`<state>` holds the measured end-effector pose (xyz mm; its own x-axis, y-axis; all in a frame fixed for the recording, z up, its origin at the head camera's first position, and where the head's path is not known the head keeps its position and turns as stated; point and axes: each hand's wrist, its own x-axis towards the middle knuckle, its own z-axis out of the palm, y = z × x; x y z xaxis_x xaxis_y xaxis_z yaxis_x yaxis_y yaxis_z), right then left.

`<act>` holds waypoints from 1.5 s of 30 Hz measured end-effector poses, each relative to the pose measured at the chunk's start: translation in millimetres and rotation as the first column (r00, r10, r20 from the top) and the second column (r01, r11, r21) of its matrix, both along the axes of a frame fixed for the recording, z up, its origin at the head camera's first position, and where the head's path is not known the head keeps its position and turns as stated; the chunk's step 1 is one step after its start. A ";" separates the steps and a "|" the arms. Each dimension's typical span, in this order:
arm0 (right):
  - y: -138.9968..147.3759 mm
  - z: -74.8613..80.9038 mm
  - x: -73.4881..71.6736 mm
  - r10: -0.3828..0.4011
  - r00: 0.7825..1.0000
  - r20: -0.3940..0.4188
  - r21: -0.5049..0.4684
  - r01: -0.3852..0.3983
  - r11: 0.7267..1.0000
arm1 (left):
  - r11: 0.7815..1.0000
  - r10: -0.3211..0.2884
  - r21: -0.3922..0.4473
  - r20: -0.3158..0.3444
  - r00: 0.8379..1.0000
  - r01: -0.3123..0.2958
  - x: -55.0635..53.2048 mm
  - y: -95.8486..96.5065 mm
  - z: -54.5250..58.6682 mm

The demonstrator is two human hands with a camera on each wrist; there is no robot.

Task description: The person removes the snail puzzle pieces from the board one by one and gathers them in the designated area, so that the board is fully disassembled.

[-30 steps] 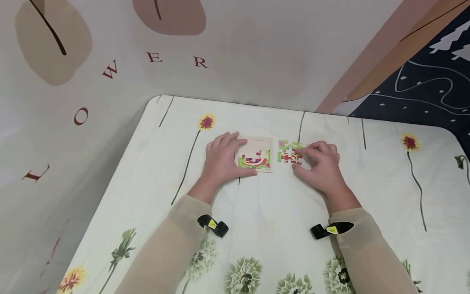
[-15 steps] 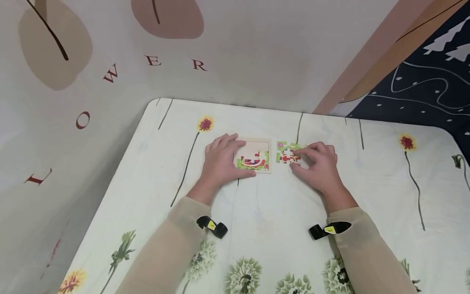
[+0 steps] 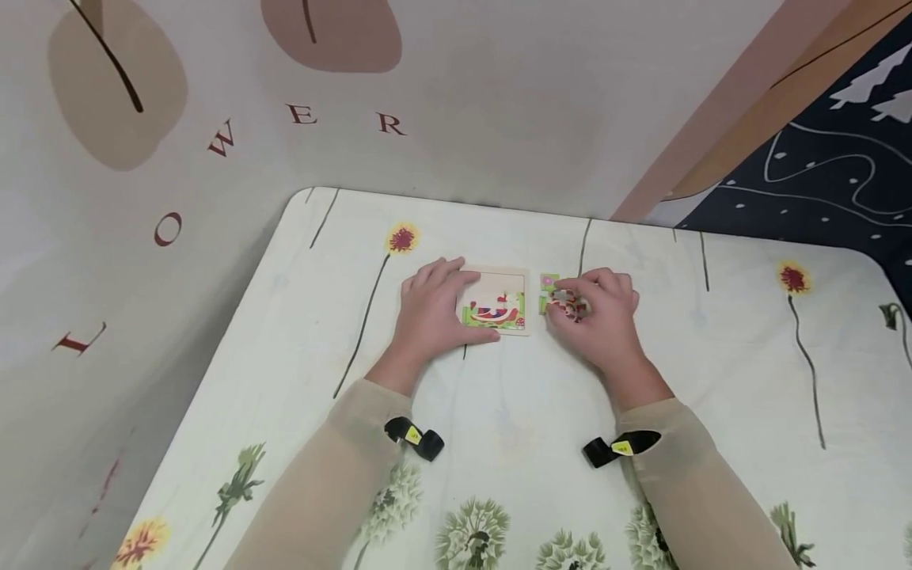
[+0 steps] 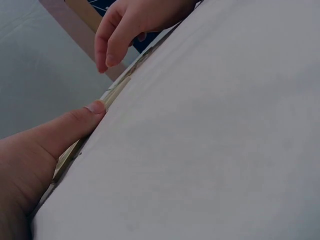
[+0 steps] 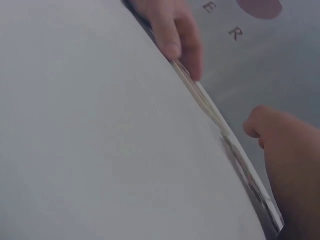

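A small square wooden puzzle tray point(image 3: 506, 279) lies flat on the table, with pieces fitted along its lower part showing a red, white and green picture. My left hand point(image 3: 430, 313) holds it from the left, thumb along the near edge and fingers by the far left corner. In the left wrist view the thumb point(image 4: 75, 127) presses the tray's edge. Right of the tray lie loose puzzle pieces point(image 3: 549, 282), green, pink and red. My right hand point(image 3: 604, 321) hovers over them, thumb and index finger apart, partly covering them. Nothing shows between those fingertips.
A white tablecloth point(image 3: 513, 443) printed with flowers and dandelions covers the table. Behind the far edge rises a light fabric backdrop point(image 3: 499, 142) with letters, and a dark panel point(image 3: 841, 174) stands at the right. A black camera point(image 3: 413, 437) sits on each wrist.
My right hand has shifted left over the loose pieces, its fingertips now nearer the tray and covering more of the pieces. My left hand and the tray stay put.
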<state>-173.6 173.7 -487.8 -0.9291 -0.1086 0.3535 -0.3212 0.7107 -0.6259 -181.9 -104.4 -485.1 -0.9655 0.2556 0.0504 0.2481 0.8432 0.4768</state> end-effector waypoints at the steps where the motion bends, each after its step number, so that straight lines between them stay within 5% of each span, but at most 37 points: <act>1: -5.4 0.6 -0.1 0.022 1.000 -0.002 0.010 -0.022 1.000 | 1.000 -0.001 0.000 -0.001 1.000 0.001 0.2 -0.2 0.2; 13: -41.6 -2.8 -4.4 0.229 0.973 -0.013 0.104 -0.227 0.968 | 1.000 -0.007 -0.020 0.002 1.000 0.007 0.0 -3.3 -2.7; 25: -53.4 2.0 -2.8 0.222 0.970 0.100 0.248 -0.240 0.939 | 1.000 -0.016 -0.012 -0.019 1.000 0.016 -0.9 -1.9 -4.0; 45: -55.9 5.7 -4.6 0.199 0.964 0.175 0.250 -0.239 0.938 | 1.000 -0.016 -0.014 -0.036 0.999 0.015 -2.0 -1.8 -4.9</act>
